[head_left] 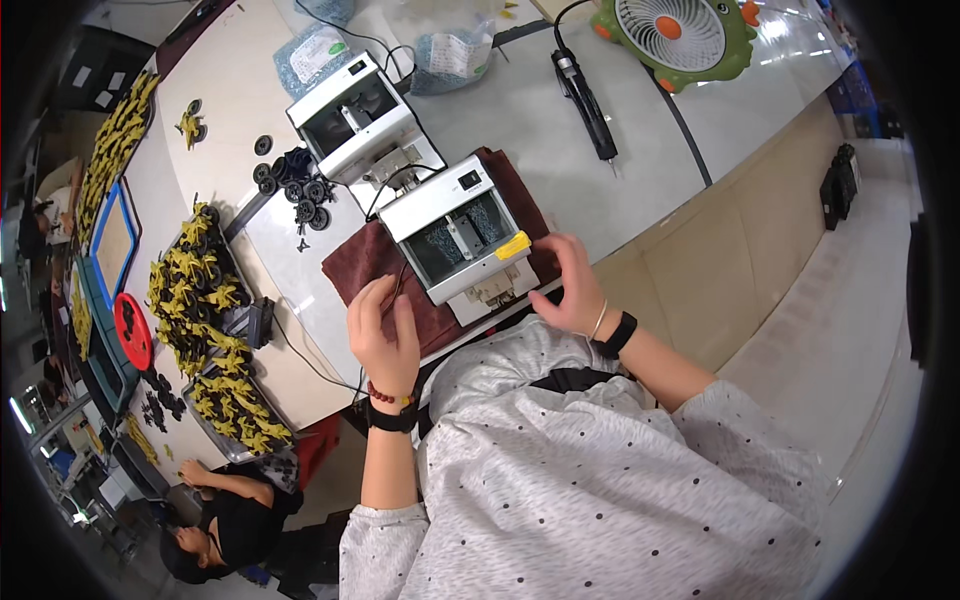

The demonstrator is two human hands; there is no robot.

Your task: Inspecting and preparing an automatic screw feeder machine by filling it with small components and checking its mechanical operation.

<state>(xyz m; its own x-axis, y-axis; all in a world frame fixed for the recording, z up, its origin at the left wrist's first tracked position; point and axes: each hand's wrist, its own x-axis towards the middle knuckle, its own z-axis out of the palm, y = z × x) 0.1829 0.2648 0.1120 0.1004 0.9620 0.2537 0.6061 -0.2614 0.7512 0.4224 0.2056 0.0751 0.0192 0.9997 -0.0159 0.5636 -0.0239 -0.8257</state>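
A white box-shaped screw feeder (455, 243) with a clear window, a black switch and a yellow label stands on a dark red cloth (348, 262) in front of me. My left hand (385, 335) is at its near left side, fingers loosely bent and thumb apart, over the cloth. My right hand (572, 290) is by its right front corner, index finger and thumb spread wide around the metal outlet plate (492, 290). I see nothing held in either hand. Just behind it, to the left, stands a second screw feeder (352, 118) of the same kind.
Black wheels (305, 190) lie left of the feeders. Further left are trays heaped with yellow-and-black parts (195, 285) and a red ring-shaped tray (132, 330). An electric screwdriver (583, 105), a green fan (675, 40) and bags (450, 55) sit at the back. A co-worker (235, 515) sits lower left.
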